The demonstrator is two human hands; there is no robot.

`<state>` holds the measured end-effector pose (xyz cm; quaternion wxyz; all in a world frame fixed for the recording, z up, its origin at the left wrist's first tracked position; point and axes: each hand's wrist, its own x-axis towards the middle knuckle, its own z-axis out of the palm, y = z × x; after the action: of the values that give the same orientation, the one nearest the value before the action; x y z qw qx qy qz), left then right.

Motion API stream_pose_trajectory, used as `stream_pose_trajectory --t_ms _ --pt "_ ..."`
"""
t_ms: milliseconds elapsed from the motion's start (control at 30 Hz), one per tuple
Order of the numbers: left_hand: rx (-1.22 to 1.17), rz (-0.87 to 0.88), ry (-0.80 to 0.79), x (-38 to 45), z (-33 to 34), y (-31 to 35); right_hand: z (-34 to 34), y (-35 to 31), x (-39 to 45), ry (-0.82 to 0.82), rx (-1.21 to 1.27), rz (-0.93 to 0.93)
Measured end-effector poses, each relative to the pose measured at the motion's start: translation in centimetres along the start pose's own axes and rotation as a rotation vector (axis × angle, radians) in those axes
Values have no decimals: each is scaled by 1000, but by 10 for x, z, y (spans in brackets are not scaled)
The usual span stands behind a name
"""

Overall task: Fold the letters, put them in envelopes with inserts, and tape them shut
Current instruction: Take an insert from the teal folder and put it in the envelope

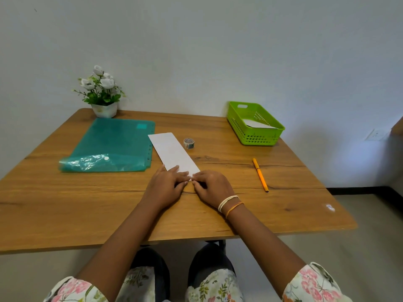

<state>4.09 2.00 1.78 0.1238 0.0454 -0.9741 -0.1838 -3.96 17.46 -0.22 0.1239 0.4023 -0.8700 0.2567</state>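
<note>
Grainy wooden table [283, 214]: both hands [189, 184] together, pressing flat a long white letter [172, 152].

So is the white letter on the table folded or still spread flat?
Folded: the letter lies as a long narrow strip, both hands, left hand and right hand, pressing its near end. How many layers, cannot tell.

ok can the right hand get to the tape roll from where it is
Probably yes. The right hand rests on the near end of the folded letter, and the tape roll stands just beyond on bare table, with nothing between them.
</note>
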Motion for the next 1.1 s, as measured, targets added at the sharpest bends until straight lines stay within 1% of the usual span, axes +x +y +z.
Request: stream_pose_trajectory --t_ms 133,333,467,600,700,833,900,967,1033,1100 --pt "35 27 -64 -1 5 -18 -3 6 0 34 -12 92" --pt "9 4 -69 -1 4 -17 -8 -5 7 -20 -47 253" --pt "-41 -45 -94 -2 4 -19 -13 -19 32 -191 -70 444" --pt "-79 -83 -95 -3 -1 -14 -17 -24 57 -281 83 678" --pt "-95 -99 -82 -4 -2 -13 -23 -25 70 -363 128 751" --pt "-154 -71 -54 -3 2 -20 -21 -21 75 -394 183 839" --pt "-243 -72 -22 -2 5 -23 -20 -17 75 -371 241 863" --pt "-389 -107 56 -2 5 -25 -26 -10 72 -291 275 866" --pt "-516 -145 151 -2 5 -28 -36 2 68 -185 228 793" --pt "-578 -175 215 -2 4 -31 -51 14 64 -54 134 704"
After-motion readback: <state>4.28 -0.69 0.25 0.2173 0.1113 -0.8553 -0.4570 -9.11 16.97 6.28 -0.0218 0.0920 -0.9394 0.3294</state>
